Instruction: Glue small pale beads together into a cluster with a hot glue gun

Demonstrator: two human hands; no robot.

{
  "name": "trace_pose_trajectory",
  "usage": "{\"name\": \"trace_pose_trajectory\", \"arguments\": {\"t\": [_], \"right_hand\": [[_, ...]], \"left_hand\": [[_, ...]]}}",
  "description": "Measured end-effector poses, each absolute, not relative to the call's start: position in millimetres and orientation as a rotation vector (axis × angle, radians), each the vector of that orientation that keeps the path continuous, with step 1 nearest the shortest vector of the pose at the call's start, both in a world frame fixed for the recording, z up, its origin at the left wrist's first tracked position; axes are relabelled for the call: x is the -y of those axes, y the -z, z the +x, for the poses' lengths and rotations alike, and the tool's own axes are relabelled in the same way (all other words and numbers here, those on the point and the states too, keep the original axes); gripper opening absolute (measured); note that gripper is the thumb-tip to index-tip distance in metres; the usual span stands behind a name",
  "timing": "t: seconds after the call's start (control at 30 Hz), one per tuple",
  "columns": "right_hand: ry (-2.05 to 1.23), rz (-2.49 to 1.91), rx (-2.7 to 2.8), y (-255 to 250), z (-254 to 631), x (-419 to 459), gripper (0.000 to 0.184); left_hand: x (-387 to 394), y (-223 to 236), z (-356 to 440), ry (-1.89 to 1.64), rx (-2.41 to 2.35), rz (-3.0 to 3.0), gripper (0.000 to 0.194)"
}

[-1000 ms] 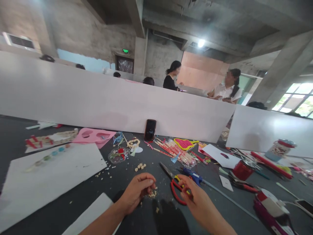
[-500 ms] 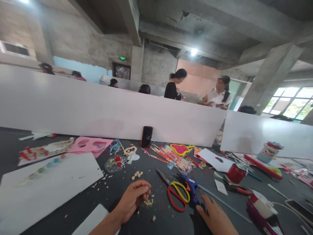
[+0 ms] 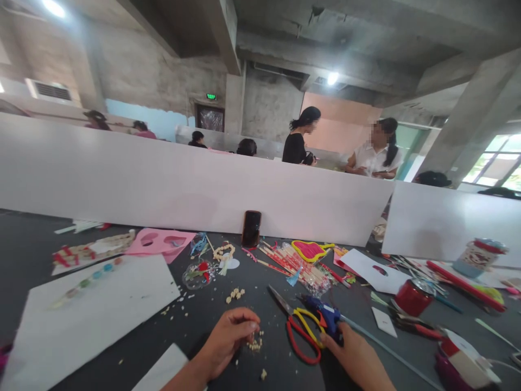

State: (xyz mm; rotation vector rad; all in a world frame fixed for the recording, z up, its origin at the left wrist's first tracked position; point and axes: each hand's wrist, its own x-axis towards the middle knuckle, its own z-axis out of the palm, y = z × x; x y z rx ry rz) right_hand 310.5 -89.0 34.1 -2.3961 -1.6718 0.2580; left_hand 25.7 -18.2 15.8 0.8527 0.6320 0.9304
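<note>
My left hand (image 3: pixel 232 339) is closed in a pinch, thumb against the fingers, low over the dark table. What sits between its fingertips, if anything, is too small to make out. Right beside them lies a little pile of pale beige bits (image 3: pixel 255 344). My right hand (image 3: pixel 358 355) has its thumb and fingers around the handle of a blue hot glue gun (image 3: pixel 330 316), which lies on the table with a long glue stick (image 3: pixel 380 339) running out behind it. Scissors (image 3: pixel 303 336) with one red and one yellow handle lie between my hands, touching the glue gun.
A phone (image 3: pixel 251 229) leans upright on the white divider (image 3: pixel 195 190). Beyond the scissors lie patterned sticks (image 3: pixel 297 263) and a pink-and-yellow shape (image 3: pixel 309 251). A red can (image 3: pixel 414 297) and pliers (image 3: pixel 421 327) are at right; white sheets (image 3: pixel 101 304) at left. People are beyond the divider.
My right hand has moved forward and left relative to the table, onto the glue gun's handle. My left hand keeps its pinch beside the bits. The view has swung slightly left.
</note>
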Motion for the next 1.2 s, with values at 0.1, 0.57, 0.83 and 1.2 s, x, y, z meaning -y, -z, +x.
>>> {"name": "trace_pose_trajectory", "arguments": {"t": [0.1, 0.57, 0.83, 1.2], "right_hand": [[-0.296, -2.395, 1.631, -35.1, 314.1, 78.3, 0.032], [-0.879, -1.796, 1.003, -52.7, 318.8, 93.8, 0.022], [-1.15, -1.414, 0.76, -75.7, 295.9, 114.5, 0.029], [-0.966, -1.475, 1.193, -102.8, 302.4, 92.8, 0.033]], "left_hand": [[17.2, -15.1, 25.5, -0.928, -0.622, 0.848, 0.016], [17.1, -16.2, 25.2, -0.929, -0.611, 0.869, 0.012], [16.9, -14.7, 21.3, -0.887, -0.617, 0.894, 0.013], [15.8, -8.5, 23.1, -0.816, -0.613, 0.91, 0.018]]}}
